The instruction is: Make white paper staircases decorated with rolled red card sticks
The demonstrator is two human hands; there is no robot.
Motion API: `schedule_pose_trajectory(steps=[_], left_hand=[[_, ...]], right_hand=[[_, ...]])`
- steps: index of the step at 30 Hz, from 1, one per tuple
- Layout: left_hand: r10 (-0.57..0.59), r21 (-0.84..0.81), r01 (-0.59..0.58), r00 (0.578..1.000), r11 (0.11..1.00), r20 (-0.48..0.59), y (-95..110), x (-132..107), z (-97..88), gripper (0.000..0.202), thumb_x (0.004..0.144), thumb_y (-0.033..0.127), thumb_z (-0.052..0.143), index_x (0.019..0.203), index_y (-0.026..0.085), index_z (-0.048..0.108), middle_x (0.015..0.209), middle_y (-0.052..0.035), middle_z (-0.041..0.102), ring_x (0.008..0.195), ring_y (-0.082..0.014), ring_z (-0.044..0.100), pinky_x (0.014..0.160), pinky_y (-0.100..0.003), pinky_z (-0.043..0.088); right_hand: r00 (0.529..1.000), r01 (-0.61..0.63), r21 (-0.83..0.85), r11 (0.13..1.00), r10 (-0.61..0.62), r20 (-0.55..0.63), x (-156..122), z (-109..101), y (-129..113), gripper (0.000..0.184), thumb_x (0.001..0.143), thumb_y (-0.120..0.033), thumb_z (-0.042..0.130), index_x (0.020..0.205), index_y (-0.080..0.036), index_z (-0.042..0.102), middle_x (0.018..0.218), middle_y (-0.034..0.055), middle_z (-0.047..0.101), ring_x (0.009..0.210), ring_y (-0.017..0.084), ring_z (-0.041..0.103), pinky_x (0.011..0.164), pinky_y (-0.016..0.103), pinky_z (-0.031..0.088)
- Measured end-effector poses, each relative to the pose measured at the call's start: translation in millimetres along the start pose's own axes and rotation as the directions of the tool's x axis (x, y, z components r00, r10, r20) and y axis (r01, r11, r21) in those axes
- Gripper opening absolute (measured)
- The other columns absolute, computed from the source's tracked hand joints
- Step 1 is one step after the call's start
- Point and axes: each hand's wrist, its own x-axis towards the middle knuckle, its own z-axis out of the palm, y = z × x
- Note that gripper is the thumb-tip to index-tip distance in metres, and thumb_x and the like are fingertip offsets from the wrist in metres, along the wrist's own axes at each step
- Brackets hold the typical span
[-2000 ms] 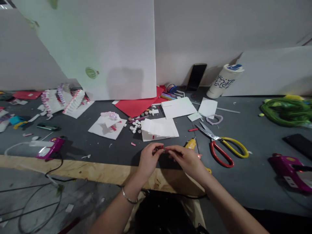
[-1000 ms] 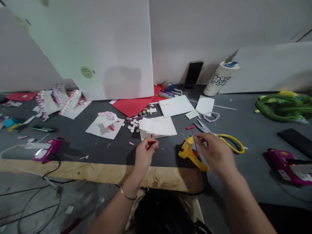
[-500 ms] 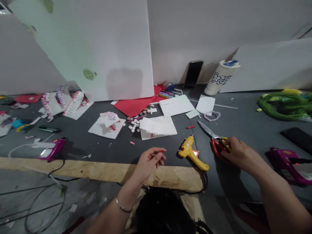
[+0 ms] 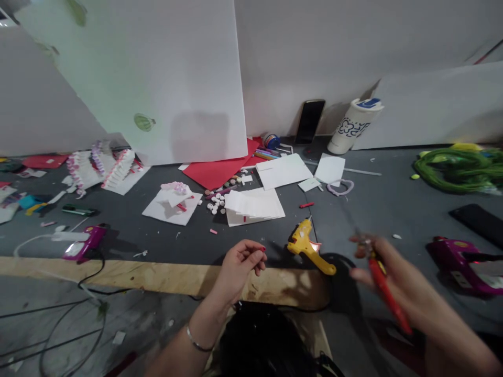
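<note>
Near the table's front edge my left hand (image 4: 244, 264) is closed in a pinch on a small red piece (image 4: 263, 249), mostly hidden by the fingertips. To the right, my right hand (image 4: 396, 277) is wrapped around red-handled scissors (image 4: 385, 293), lifted off the table; motion blurs their blades. Between my hands lies a yellow glue gun (image 4: 308, 250), its nozzle pointing away from me. A short red stick (image 4: 307, 205) rests just beyond the nozzle. Straight ahead of my left hand stands a folded white paper piece (image 4: 254, 207) on a white base.
A white tumbler (image 4: 353, 125) and a phone (image 4: 310, 121) stand at the back. Purple power strips (image 4: 463, 264) sit at both sides. Small white pieces (image 4: 217, 201), a lilac heart-shaped loop (image 4: 340, 187) and green cord (image 4: 451, 170) lie about. A large white board (image 4: 188, 78) leans at back left.
My right hand has picked up the scissors from the table and brought them up and toward me. My left hand has barely moved and keeps its pinch.
</note>
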Motion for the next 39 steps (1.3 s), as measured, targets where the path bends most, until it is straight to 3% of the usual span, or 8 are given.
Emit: schedule_pose_trajectory(steps=[5, 10, 18, 39], left_hand=[[-0.007, -0.037, 0.008, 1.000, 0.999, 0.014, 7.8, -10.9, 3.7, 0.041, 0.060, 0.043, 0.085, 0.076, 0.014, 0.063, 0.063, -0.0012, 0.065, 0.051, -0.0086, 0.056, 0.046, -0.018, 0.040], [0.003, -0.058, -0.002, 1.000, 0.998, 0.024, 10.6, -18.8, 3.0, 0.040, 0.059, 0.044, 0.087, 0.073, 0.013, 0.065, 0.056, 0.0011, 0.061, 0.049, -0.0072, 0.054, 0.047, -0.017, 0.040], [0.015, -0.028, -0.014, 0.999, 1.000, 0.042, 7.1, -21.3, 1.1, 0.039, 0.057, 0.043, 0.087, 0.071, 0.014, 0.065, 0.062, -0.0001, 0.062, 0.052, -0.0071, 0.052, 0.050, -0.017, 0.041], [-0.009, 0.034, 0.008, 1.000, 0.999, 0.024, 3.5, -17.6, 2.6, 0.040, 0.057, 0.046, 0.086, 0.067, 0.013, 0.064, 0.059, 0.0002, 0.060, 0.052, -0.0072, 0.050, 0.051, -0.018, 0.039]], right_hand=[[0.984, 0.077, -0.008, 0.997, -0.074, 0.160, -39.3, 39.9, -42.4, 0.051, 0.074, -0.055, 0.069, 0.113, -0.024, 0.060, 0.103, 0.0091, 0.067, 0.081, 0.023, 0.069, 0.069, 0.033, 0.057], [0.970, 0.107, -0.028, 0.994, -0.098, 0.223, -54.4, 59.8, -56.2, 0.052, 0.074, -0.055, 0.071, 0.115, -0.026, 0.061, 0.106, 0.0087, 0.068, 0.079, 0.023, 0.071, 0.063, 0.032, 0.058], [0.974, 0.158, -0.029, 0.987, -0.151, 0.167, -63.0, 67.0, -61.3, 0.055, 0.074, -0.060, 0.069, 0.113, -0.024, 0.061, 0.096, 0.0071, 0.070, 0.069, 0.020, 0.070, 0.058, 0.030, 0.057], [0.965, 0.153, -0.055, 0.987, -0.137, 0.223, -67.0, 75.0, -65.7, 0.047, 0.079, -0.062, 0.061, 0.105, -0.024, 0.059, 0.091, 0.0062, 0.069, 0.058, 0.019, 0.067, 0.052, 0.030, 0.052]])
